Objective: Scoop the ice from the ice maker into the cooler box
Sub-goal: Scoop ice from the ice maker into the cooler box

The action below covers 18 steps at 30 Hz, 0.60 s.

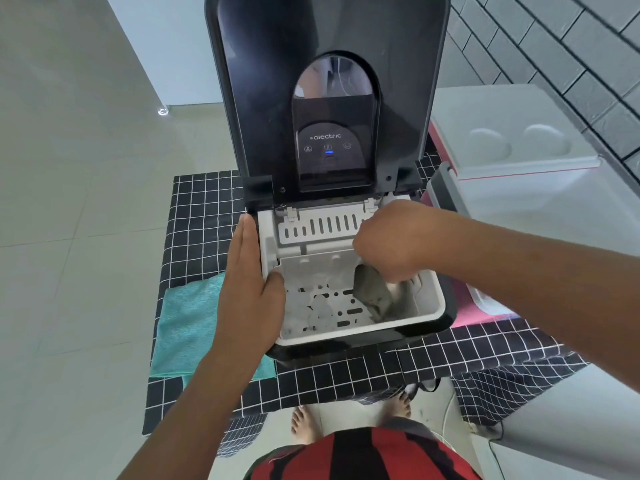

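Observation:
A black ice maker (429, 325) stands on a checked cloth with its lid (270, 81) swung up. Its white basket (431, 299) holds a few pieces of ice (322, 308) on the slotted floor. My left hand (247, 292) grips the machine's left rim, thumb hooked over the basket edge. My right hand (391, 240) reaches into the basket from the right and holds a translucent grey scoop (374, 292), its blade pointing down at the right side. The white cooler box (540, 199) stands to the right, its lid (512, 133) raised behind it.
A teal towel (187, 327) lies on the black-and-white checked cloth (197, 216) left of the machine. A pink surface (474, 313) shows between the ice maker and the cooler. Grey brick wall (571, 46) is at the back right; tiled floor (69, 237) on the left.

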Each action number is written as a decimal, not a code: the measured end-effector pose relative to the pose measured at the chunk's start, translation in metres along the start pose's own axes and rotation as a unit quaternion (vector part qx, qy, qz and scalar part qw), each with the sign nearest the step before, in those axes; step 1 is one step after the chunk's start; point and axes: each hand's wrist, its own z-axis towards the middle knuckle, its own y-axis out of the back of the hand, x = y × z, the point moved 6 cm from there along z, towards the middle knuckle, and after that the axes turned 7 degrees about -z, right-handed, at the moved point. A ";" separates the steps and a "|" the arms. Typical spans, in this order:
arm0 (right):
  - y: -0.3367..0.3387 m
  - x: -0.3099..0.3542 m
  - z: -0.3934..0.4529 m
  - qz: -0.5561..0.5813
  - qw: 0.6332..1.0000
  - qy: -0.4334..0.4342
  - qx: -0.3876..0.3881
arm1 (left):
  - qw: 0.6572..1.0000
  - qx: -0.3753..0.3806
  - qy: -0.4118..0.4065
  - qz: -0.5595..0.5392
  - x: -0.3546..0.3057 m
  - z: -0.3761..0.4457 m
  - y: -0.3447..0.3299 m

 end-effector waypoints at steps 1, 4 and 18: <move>0.000 0.001 0.001 0.012 1.000 -0.001 -0.001 | 1.000 0.000 -0.001 -0.001 0.000 0.000 0.000; 0.009 0.013 0.010 0.050 0.998 0.019 -0.018 | 1.000 -0.001 -0.001 -0.005 0.001 0.000 0.000; -0.028 -0.010 0.020 0.274 0.952 0.057 0.123 | 1.000 -0.005 0.011 -0.020 -0.001 0.000 0.001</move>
